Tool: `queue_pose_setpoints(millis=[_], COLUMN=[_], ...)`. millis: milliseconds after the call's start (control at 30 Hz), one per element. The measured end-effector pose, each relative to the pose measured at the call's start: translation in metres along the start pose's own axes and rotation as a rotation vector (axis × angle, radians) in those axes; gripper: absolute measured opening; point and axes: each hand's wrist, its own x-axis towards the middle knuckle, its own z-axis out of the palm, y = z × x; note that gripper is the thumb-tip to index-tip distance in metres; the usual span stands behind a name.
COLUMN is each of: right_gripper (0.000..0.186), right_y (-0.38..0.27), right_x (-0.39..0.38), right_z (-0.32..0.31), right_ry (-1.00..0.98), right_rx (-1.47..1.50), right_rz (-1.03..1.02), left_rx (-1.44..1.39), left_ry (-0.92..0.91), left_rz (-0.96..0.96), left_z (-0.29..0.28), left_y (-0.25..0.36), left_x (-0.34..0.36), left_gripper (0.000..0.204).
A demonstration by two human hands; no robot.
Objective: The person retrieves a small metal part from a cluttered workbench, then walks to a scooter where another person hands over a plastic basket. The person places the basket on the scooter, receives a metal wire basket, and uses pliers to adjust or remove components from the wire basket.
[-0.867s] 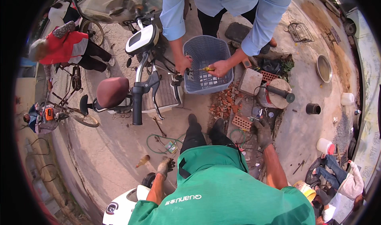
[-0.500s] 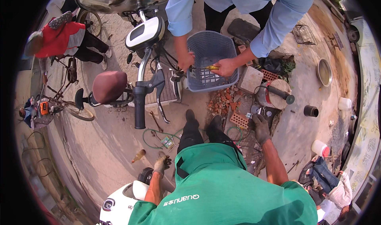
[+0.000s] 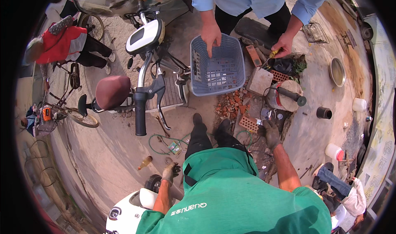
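Note:
My left hand, in a dark-palmed work glove, hangs beside my hip above a small wheel of a white scooter; its fingers are loosely bent and apart, with nothing seen in them. My gloved right hand is out to the right, low over a perforated red brick and small litter; its fingers look apart. Across from me, a person in a light blue shirt points one hand into a grey plastic basket. Their other hand holds a yellow-handled tool, perhaps a screwdriver, over a concrete block.
An electric scooter's handlebar and brown saddle stand at my left front. A hand pump lies across a round stump-like block. Broken brick and a green hose lie by my feet. Another person is at far left.
The other person's hands have parted: the yellow-handled tool has moved right, away from above the basket, and the other hand now points down into it. My hands have barely moved.

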Motion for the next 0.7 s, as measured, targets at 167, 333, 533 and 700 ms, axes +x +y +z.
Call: queue_pose_setpoints(millis=[167, 333, 533, 700], right_gripper=[0.042, 0.032, 0.023, 0.023], right_y=[0.004, 0.010, 0.010, -0.021], right_x=[-0.012, -0.012, -0.006, 0.009], right_z=[-0.018, -0.031, -0.016, 0.020], right_ry=[0.062, -0.071, -0.183, -0.269], right_rx=[0.091, 0.249, 0.529, 0.614], right_rz=[-0.031, -0.079, -0.065, -0.083], left_rx=[0.032, 0.094, 0.145, 0.146], left_ry=[0.020, 0.003, -0.021, -0.021], left_rz=[0.012, 0.011, 0.022, 0.044], left_z=[0.011, 0.019, 0.012, 0.014], left_y=[0.008, 0.023, 0.055, 0.097], left_x=[-0.008, -0.006, -0.001, 0.009], left_gripper=[0.033, 0.032, 0.034, 0.035])
